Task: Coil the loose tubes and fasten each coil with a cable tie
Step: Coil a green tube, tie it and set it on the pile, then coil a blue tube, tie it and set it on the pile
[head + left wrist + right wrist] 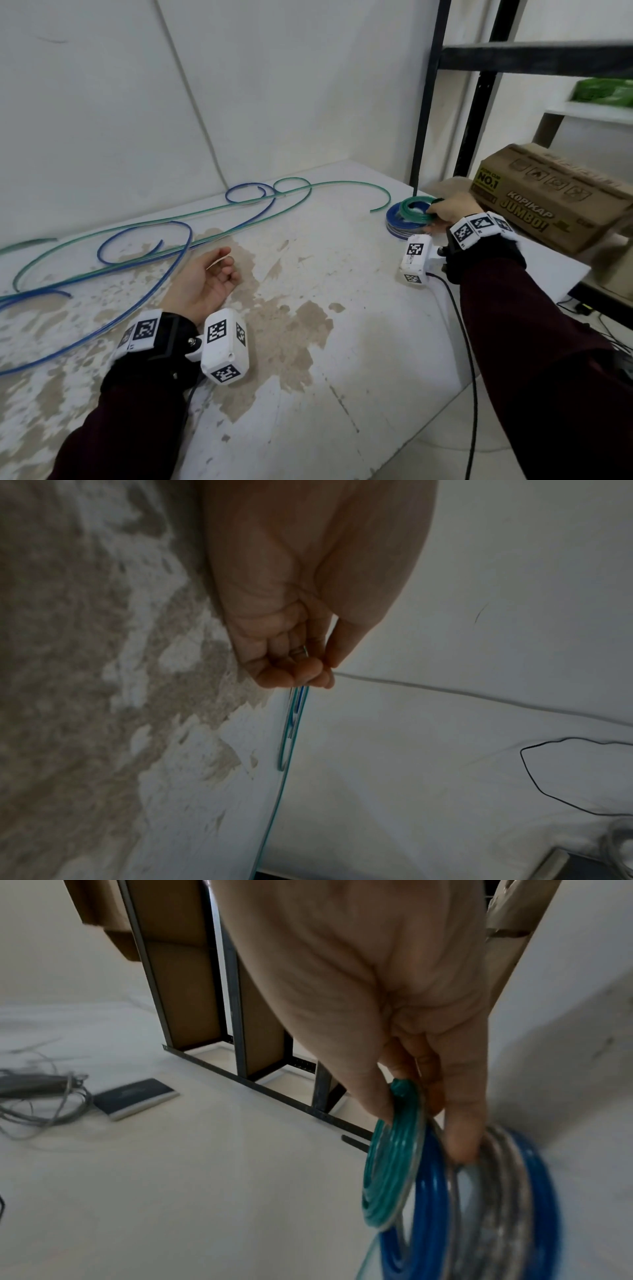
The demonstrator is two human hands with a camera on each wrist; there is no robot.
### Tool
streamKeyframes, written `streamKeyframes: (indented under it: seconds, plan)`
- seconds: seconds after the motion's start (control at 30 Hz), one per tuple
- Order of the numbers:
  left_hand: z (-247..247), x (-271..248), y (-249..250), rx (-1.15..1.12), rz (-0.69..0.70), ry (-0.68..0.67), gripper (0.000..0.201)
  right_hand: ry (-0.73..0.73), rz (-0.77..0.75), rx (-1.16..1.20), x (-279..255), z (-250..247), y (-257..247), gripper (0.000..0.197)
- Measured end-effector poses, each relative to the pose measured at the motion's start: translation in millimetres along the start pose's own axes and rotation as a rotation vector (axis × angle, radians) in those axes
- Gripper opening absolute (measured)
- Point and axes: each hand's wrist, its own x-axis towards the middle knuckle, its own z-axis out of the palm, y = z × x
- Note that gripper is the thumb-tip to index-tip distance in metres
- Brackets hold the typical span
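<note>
My right hand (434, 210) pinches a small green coil (412, 207) on top of a stack of blue coils (397, 226) at the table's far right. In the right wrist view the thumb and fingers (460, 1139) hold the green coil (390, 1172) against blue and clear coils (496, 1204). My left hand (219, 270) lies palm up mid-table, fingers curled, with a thin pale cable tie (222, 259) along the index finger. Thumb and fingertips (308, 669) meet in the left wrist view. Loose green tubes (205, 214) and blue tubes (150, 274) sprawl across the far left.
A cardboard box (555, 195) sits just right of the coil stack, beside a black metal shelf frame (424, 102). The wall (274, 85) runs close behind the tubes. The worn white table (342, 342) ends at right. Cables and a dark flat device (137, 1097) lie on the floor.
</note>
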Motion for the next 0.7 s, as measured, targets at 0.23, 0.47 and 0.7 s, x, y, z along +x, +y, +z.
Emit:
streamKeyframes:
  seconds: [0.23, 0.47, 0.7]
  plan:
    - [-1, 1, 0, 0.003, 0.002, 0.005, 0.023, 0.109, 0.055, -0.251, 2, 0, -1, 0.032]
    - [0, 1, 0, 0.014, -0.005, 0.010, 0.024, 0.013, 0.067, -0.075, 6, 3, -5, 0.022]
    - [1, 0, 1, -0.010, -0.019, 0.020, 0.023, 0.218, -0.062, -0.287, -17, -7, -22, 0.038]
